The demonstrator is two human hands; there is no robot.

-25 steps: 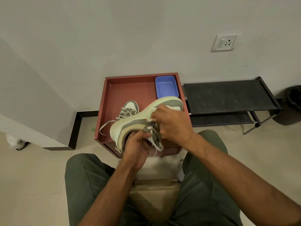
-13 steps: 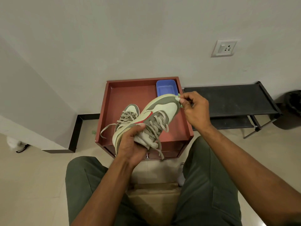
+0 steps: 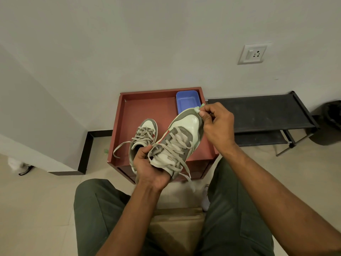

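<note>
Grey wall point(image 3: 166, 43) and pale tiled floor point(image 3: 36, 200) make up the background; we look down over knees in green trousers.

Objects, largest first:
- Black shoe rack point(image 3: 258, 111), right, against the wall.
- Red cabinet point(image 3: 118, 126) with a raised rim, just left of the rack.
- Second sneaker point(image 3: 144, 133) on the cabinet top, near left, laces loose.
- Blue plastic tray point(image 3: 188, 100) in the far right corner of that top.

Held sneaker point(image 3: 180, 137): raised over the cabinet's near right part, toe pointing away from us. The left hand point(image 3: 149, 169) wraps the heel end, fingers curled round it. The right hand point(image 3: 217, 124) sits just right of the toe cap and pinches a small white-and-green wad point(image 3: 198, 108) between thumb and fingertips. The wad touches the toe tip.

Judgement: wiping is under way at the toe. The toe cap has a sheen, so we take it as partly done. The sides, the heel and the second sneaker look not yet done.
</note>
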